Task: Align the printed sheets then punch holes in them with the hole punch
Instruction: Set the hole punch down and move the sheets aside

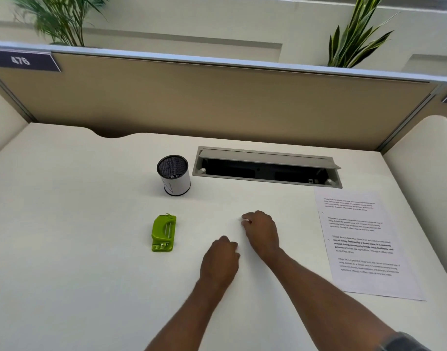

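Both hands, left (221, 260) and right (261, 233), rest on the desk (78, 262) with fingers curled shut, holding nothing. The green punch (163, 233) lies left of them, apart. The sheets (364, 243) lie fanned at the right, untouched

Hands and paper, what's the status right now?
Left hand and right hand curled, empty, on desk. Printed sheets untouched at right. Hole punch at left. Nothing in the way.

Bare forearms; grey sleeve (404, 342) on right arm.
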